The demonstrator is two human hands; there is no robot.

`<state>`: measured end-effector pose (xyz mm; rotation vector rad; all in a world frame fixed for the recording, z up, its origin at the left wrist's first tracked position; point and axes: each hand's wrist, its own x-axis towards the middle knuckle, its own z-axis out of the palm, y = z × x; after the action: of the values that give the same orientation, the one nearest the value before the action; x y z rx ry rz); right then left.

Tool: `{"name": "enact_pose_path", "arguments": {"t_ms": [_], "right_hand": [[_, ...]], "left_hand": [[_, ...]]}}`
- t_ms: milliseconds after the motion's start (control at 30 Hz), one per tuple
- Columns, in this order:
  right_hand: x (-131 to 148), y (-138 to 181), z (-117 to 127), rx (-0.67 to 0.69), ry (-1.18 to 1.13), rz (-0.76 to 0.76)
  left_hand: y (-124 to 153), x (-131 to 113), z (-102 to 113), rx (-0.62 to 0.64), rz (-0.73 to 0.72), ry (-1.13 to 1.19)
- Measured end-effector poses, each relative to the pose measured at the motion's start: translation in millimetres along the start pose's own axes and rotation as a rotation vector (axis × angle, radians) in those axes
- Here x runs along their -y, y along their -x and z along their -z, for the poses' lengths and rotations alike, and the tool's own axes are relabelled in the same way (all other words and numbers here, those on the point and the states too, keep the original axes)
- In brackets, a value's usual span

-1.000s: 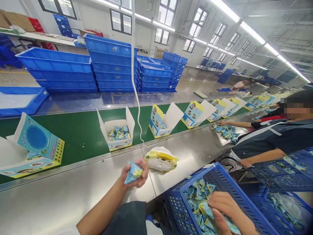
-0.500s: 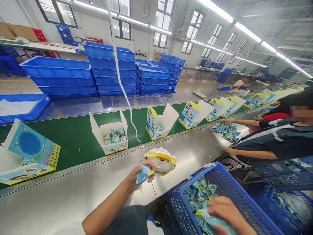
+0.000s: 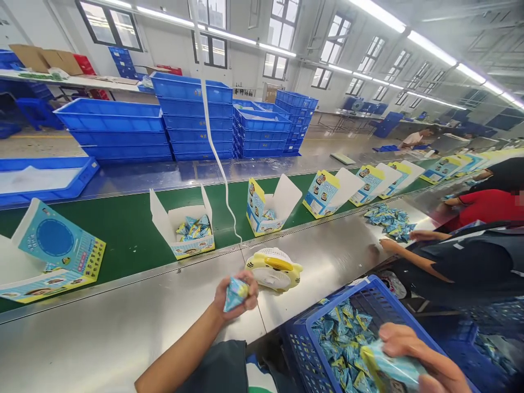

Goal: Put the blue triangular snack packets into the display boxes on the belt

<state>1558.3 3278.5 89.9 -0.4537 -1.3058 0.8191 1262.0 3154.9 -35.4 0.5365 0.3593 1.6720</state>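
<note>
My left hand [image 3: 236, 295] is closed round a bunch of small blue packets [image 3: 233, 293], held just above the steel bench. My right hand [image 3: 421, 357] grips a blue and yellow packet [image 3: 387, 368] over the blue crate [image 3: 305, 349] of packets at the lower right. A yellow and white tiger-shaped fan [image 3: 273, 268] lies on the bench just beyond my left hand. On the green belt [image 3: 131, 229] stands an open white box [image 3: 184, 228] with several packets inside.
More open printed boxes [image 3: 267, 207] ride the belt to the right; a flat one [image 3: 49, 256] sits at the left. A white cord [image 3: 213, 136] hangs down to the fan. A co-worker's arms [image 3: 409, 251] reach a packet pile [image 3: 388, 221]. Stacked blue crates [image 3: 192, 117] stand behind.
My right hand has lifted a packet up out of the crate. My left hand keeps its bunch, nearly still. The co-worker's arm has shifted along the bench.
</note>
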Motion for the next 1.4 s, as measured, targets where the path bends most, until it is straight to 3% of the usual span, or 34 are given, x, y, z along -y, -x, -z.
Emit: {"name": "enact_pose_path", "arguments": {"t_ms": [67,167,200,233,267,367,433,533,567,633,700,733,767,867,1000,1100,1133,1167,1267,1300,1333,1400], "right_hand": [[-2.1,0.5,-0.3,0.075,0.027,0.037],[-9.2,11.4,-0.9,0.686,0.220,0.008],[-12.0,14.7,0.4,0.845,0.285,-0.016],[-14.5,16.5,3.1,0.892,0.323,-0.036],[-16.4,16.2,6.8,0.821,0.315,-0.051],[-17.0,4.2,19.9,0.318,0.141,-0.110],[-14.1,-6.2,23.9,0.084,0.041,-0.104],[-10.5,-8.0,15.6,-0.045,0.030,-0.052],[-10.7,-3.7,9.6,0.031,0.066,-0.053],[-13.5,9.2,-3.5,0.430,0.167,-0.050],[-19.1,21.8,-11.6,0.867,0.241,-0.036],[-22.5,25.7,-12.0,0.951,0.244,-0.031],[-26.2,27.6,-9.7,0.915,0.228,-0.033],[-38.4,21.5,9.1,0.553,0.198,-0.125],[-50.7,4.1,30.0,0.299,0.203,-0.115],[-51.8,1.5,24.2,0.070,0.130,-0.076],[-51.1,3.9,18.8,0.088,0.144,-0.090],[-50.3,7.7,12.5,0.205,0.186,-0.117],[-49.3,21.3,-3.6,0.911,0.348,-0.195],[-49.8,24.3,-5.6,1.050,0.357,-0.203],[-50.8,25.5,-5.1,1.077,0.342,-0.204],[-54.0,22.2,2.7,0.893,0.312,-0.220]], "left_hand": [[-0.5,-1.5,1.0,-0.019,-0.059,0.100],[-2.8,-5.9,3.3,-0.005,-0.067,0.192],[-3.7,-6.8,3.8,-0.012,-0.079,0.191],[-4.5,-7.0,4.1,-0.016,-0.080,0.148],[-5.2,-6.5,4.1,-0.013,-0.061,0.069],[-7.2,-0.8,3.0,0.076,0.151,-0.304],[-8.9,4.9,3.1,0.140,0.267,-0.478],[-12.8,10.7,6.4,0.054,0.091,-0.234],[-14.2,10.8,7.9,0.004,0.010,-0.067],[-16.9,8.5,10.2,-0.055,-0.055,0.153],[-18.6,5.4,11.5,-0.055,-0.020,0.198],[-18.9,4.9,11.9,-0.048,-0.006,0.189],[-18.9,5.8,12.3,-0.042,-0.002,0.173],[-17.7,18.8,15.2,0.009,0.036,0.031],[-15.8,49.1,22.0,0.150,0.317,-0.276],[-16.3,59.1,25.2,0.071,0.228,-0.158],[-16.9,57.7,25.7,0.035,0.158,-0.085],[-17.7,54.2,26.1,0.016,0.110,-0.038],[-20.4,37.4,27.6,-0.016,0.067,0.051],[-21.2,32.6,28.3,-0.033,0.058,0.088],[-21.8,29.6,29.1,-0.054,0.048,0.118],[-22.3,30.3,30.7,-0.067,0.052,0.096]]}}
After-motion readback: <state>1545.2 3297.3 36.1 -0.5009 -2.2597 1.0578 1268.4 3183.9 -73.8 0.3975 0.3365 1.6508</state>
